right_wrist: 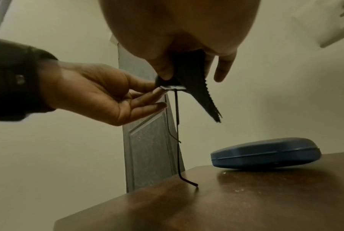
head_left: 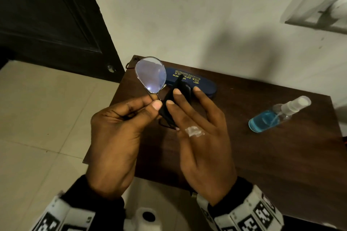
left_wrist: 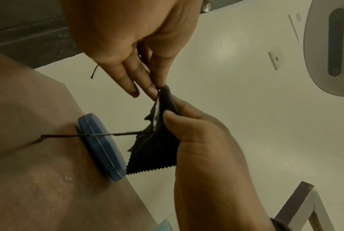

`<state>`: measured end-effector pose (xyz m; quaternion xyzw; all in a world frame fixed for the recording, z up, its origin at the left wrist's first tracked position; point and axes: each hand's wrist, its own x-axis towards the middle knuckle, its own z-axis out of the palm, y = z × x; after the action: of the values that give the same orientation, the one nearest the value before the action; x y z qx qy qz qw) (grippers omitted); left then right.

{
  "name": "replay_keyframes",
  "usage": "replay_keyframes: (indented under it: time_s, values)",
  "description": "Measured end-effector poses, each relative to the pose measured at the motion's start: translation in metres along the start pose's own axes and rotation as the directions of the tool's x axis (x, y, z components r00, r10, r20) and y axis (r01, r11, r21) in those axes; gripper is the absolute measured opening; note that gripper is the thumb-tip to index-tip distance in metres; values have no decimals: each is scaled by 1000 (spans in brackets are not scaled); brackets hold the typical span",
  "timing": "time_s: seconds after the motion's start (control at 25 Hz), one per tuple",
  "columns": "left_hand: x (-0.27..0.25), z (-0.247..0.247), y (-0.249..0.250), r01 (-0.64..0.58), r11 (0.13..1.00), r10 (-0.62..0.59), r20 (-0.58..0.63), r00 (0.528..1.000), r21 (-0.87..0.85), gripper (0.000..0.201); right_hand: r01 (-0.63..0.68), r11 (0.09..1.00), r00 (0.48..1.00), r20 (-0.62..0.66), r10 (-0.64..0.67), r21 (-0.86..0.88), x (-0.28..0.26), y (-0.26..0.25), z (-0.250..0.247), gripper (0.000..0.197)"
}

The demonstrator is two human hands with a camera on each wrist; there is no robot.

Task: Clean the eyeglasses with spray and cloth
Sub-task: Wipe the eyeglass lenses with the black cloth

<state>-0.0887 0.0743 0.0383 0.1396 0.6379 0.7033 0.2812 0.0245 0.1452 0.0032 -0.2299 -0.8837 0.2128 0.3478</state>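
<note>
Only the head view shows the spray bottle (head_left: 277, 114) lying on the worktop (head_left: 262, 155). Left hand (head_left: 120, 133) pinches the eyeglasses (head_left: 151, 75) mid-air, free lens pointing away; right hand (head_left: 199, 133) pinches the cloth (head_left: 176, 99) around the other lens.

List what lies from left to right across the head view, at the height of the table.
Left hand pinching the eyeglasses → black cloth in the right hand → spray bottle lying on the table. The blue case sits behind the cloth, so its place is unclear.
</note>
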Motion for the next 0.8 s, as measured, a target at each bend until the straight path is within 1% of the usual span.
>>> replay_keyframes:
  time_s: [0.08,0.16,0.24,0.32,0.44,0.52,0.6,0.68,0.72,0.8]
  values:
    - [0,-1,0,2,1000,-2,-2,1000,-26,28,49,998,998,32,-48,-40,-2,-1,3,45]
    - [0,-1,2,18,996,-18,-7,1000,-89,21,104,993,993,70,-100,-55,-3,-3,3,45]
    - [1,-3,3,16,994,-17,-6,1000,-109,16,138,987,987,98,-130,-79,-3,-5,3,45]
    - [2,-3,2,8,996,-8,-2,1000,-86,19,98,989,993,80,-89,-112,-3,-2,2,45]
    - [2,-2,-1,-13,1000,13,-2,1000,-13,24,-19,993,999,36,24,-115,1,4,-1,45]
    - [2,-1,-2,-29,1000,29,6,1000,-1,23,0,995,999,39,3,-95,1,5,-2,45]
    - [1,-1,-2,-29,999,29,3,1000,-18,24,92,993,994,68,-88,-67,-1,2,-2,42]
    - [2,-1,-1,-28,999,28,0,1000,-30,25,151,987,985,96,-145,-58,-1,3,-3,46]
    - [2,-1,-1,-27,999,27,-1,1000,-26,25,144,987,986,91,-138,-73,0,5,-5,43]
    - [2,0,-3,-25,1000,25,-1,1000,0,26,69,992,996,59,-63,-108,2,12,-7,41]
